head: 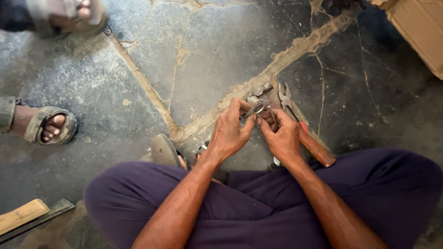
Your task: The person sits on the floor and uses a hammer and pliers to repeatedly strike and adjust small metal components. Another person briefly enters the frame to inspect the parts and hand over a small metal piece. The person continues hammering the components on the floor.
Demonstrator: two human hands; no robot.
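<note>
Sitting cross-legged on a cracked stone floor [198,55], the person works with both hands just beyond the knees, seen from the head camera looking straight down. The left hand [228,133] and the right hand [281,136] meet around a small metal part [258,108], a bent, shiny piece of wire or clip. The left hand's fingers [236,107] are curled, with the thumb and forefinger pinched on the near-left end of the metal part. The right hand's fingers [272,117] are likewise closed, gripping the part's right side from below. The part sits between the two hands, held just above the floor, right over a pale mortar seam.

Just beyond the hands, on the floor, lies a pair of pliers [286,99] with its steel head pointing to the far side and its handle [316,148], reddish brown, running to the near right past the right wrist. A second small metal piece [263,87] lies just left of the pliers' head. Dark purple trousers [258,207] fill the near part of the scene. A sandal sole [164,150] shows at the left knee. At the far left are two other sandalled feet, one at the left edge [48,127] and one in the top corner [69,16]. A cardboard box [420,30] is at the far right, and a wooden-handled tool [25,216] lies near left.
</note>
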